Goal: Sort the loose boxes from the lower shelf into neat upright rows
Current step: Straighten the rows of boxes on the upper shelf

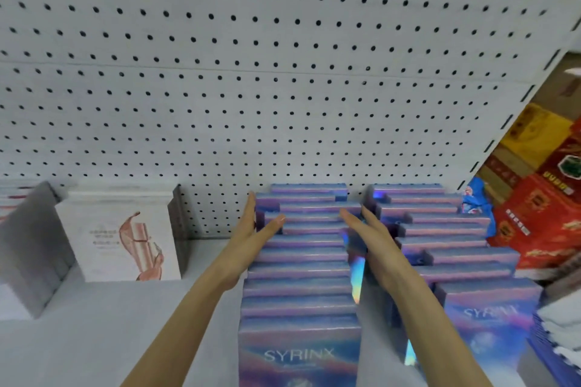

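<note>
Two rows of upright blue-purple SYRINX boxes stand on the white shelf. The left row runs from the front edge back to the pegboard, and the right row stands beside it. My left hand lies flat with straight fingers against the left side of the left row, near its back. My right hand presses flat against that row's right side, in the gap between the two rows. The rear boxes of both rows sit unevenly, shifted sideways from each other.
White boxes with a pink ribbon print stand at the left, next to grey boxes. A white pegboard backs the shelf. Red and yellow cartons pile up at the right, with a blue packet beside them.
</note>
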